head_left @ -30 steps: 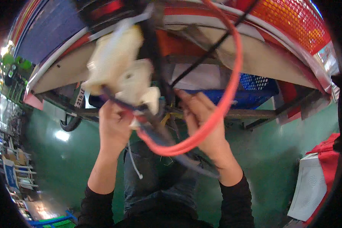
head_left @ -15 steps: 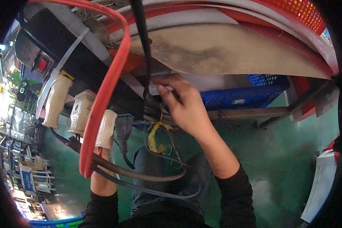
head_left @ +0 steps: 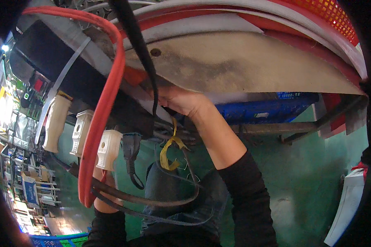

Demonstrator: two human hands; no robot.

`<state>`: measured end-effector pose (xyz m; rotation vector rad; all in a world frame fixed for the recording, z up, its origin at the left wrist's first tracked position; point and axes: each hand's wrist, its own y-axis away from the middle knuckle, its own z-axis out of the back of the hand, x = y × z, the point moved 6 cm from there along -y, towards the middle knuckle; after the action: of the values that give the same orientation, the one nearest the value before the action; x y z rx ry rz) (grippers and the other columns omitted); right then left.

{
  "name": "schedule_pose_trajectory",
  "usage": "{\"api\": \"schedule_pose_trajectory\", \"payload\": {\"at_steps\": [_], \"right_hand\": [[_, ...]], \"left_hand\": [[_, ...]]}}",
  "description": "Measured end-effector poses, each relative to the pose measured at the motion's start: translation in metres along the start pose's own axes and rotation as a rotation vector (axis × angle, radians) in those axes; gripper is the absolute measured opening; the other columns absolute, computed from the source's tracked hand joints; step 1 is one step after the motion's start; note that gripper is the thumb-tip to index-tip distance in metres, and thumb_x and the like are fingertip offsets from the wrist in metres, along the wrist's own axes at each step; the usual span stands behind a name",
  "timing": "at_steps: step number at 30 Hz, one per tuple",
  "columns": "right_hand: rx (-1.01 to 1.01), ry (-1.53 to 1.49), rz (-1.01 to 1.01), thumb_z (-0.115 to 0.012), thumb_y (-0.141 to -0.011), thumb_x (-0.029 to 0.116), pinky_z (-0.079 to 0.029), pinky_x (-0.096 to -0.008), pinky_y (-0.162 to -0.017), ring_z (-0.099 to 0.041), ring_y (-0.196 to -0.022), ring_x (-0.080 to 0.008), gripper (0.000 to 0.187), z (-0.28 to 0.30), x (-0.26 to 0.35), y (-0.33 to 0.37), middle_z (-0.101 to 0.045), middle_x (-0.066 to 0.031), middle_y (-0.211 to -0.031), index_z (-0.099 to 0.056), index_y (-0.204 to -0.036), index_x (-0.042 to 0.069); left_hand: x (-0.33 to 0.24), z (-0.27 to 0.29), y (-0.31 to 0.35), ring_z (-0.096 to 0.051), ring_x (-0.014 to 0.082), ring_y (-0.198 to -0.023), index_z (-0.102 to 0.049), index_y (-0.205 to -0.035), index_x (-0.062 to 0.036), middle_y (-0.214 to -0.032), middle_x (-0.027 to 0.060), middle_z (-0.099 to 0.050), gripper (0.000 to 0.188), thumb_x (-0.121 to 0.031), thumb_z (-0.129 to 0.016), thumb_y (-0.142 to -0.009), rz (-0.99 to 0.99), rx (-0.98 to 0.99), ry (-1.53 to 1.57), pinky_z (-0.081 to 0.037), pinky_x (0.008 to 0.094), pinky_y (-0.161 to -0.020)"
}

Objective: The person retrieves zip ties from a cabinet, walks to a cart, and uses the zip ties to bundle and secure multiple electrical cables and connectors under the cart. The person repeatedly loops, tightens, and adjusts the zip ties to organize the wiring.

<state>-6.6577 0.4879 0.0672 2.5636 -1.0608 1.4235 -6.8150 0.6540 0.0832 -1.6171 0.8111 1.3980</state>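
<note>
My right hand (head_left: 182, 101) reaches in under the edge of a tan board (head_left: 235, 61). Its fingertips are dim and partly hidden behind a hanging black cable (head_left: 150, 70), so their grip cannot be made out. Below that hand, a yellow tie (head_left: 169, 152) wraps a bundle of dark cables. My left forearm (head_left: 107, 201) rises behind several cream plugs (head_left: 109, 150), and the left hand itself is hidden. The plugs sit in a row along a long black power strip (head_left: 76, 74) beside a black plug (head_left: 130, 148). A thick red cable (head_left: 115, 82) loops down in front of them.
A blue crate (head_left: 251, 111) stands under the board, behind a metal frame bar (head_left: 272, 128). An orange-red basket (head_left: 329, 16) is at the upper right. A white box (head_left: 348, 201) stands on the green floor at right. Dark cable loops (head_left: 165, 203) hang over my knees.
My right hand has moved left and slightly deeper under the board, its fingers now less visible. The view has shifted a little; the plugs and red cable appear farther left and lower.
</note>
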Motion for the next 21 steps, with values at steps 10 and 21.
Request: {"api": "schedule_pose_trajectory", "payload": {"at_steps": [10,21], "right_hand": [[-0.427,-0.018,-0.074,-0.055,-0.087,0.005,-0.047,-0.0306,-0.087,-0.057,-0.096,-0.0217,0.028,0.02,-0.028,-0.01,-0.06,-0.011,-0.106,-0.052,-0.114,-0.002],[-0.664,-0.215,0.437,-0.062,-0.081,0.003,-0.049,-0.0354,-0.088,-0.062,-0.094,-0.0252,0.033,0.004,0.046,0.113,-0.062,-0.0136,-0.099,-0.05,-0.111,-0.006]], "left_hand": [[-0.002,0.027,-0.001,-0.06,0.0232,-0.095,-0.045,-0.122,0.0028,-0.117,0.0148,-0.056,0.04,-0.014,-0.054,-0.087,0.013,-0.021,-0.038,-0.049,0.0323,-0.083],[-0.051,0.002,0.018,-0.062,0.0218,-0.09,-0.051,-0.111,0.003,-0.106,0.0128,-0.061,0.032,-0.007,-0.057,-0.082,-0.11,0.126,-0.355,-0.05,0.0327,-0.08]]}}
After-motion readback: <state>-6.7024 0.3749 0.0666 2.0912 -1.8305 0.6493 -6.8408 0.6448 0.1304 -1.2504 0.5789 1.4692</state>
